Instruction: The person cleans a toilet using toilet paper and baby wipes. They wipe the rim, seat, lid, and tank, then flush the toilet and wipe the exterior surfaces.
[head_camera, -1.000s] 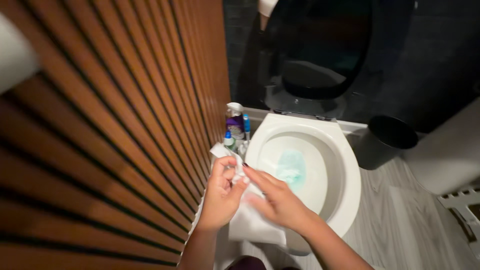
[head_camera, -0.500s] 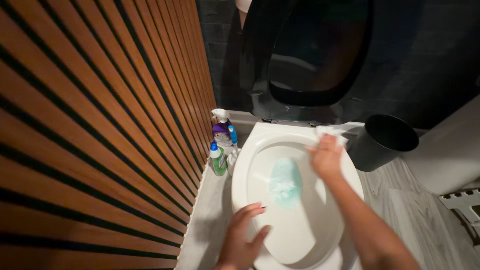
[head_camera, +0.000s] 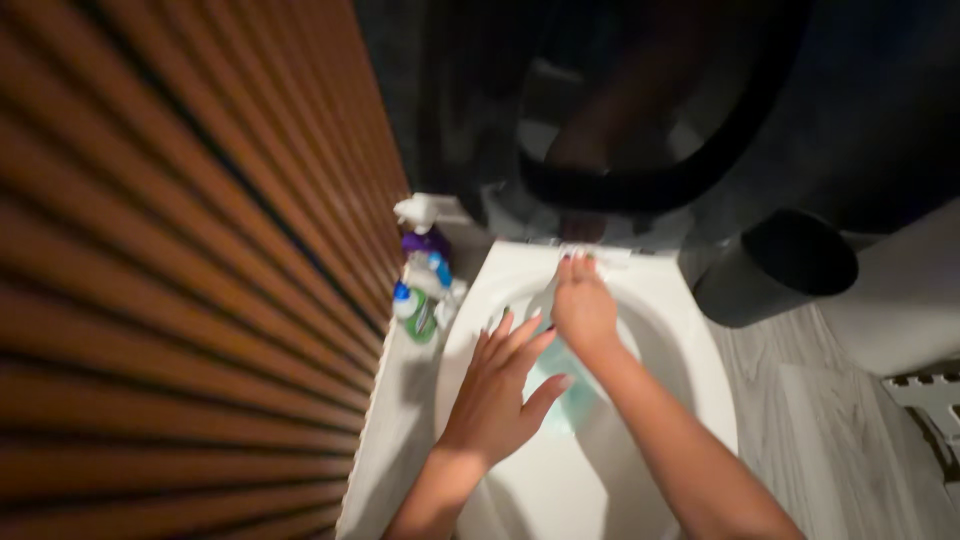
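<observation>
Nearest me, the left hand (head_camera: 500, 385) hovers with fingers spread over the white toilet bowl (head_camera: 690, 370), holding nothing. Past it, the right hand (head_camera: 583, 305) presses a white wipe (head_camera: 598, 256) flat against the back rim, below the raised black seat (head_camera: 640, 150). The wipe looks thin, soft and probably damp, liable to tear; best bunched under the fingertips. Cleaning bottles (head_camera: 420, 285) stand by the slatted wall.

Grey wood-look floor (head_camera: 800, 400), white toilet (head_camera: 690, 330), black bin (head_camera: 770, 270), 3 cleaner bottles (head_camera: 415, 310)
</observation>
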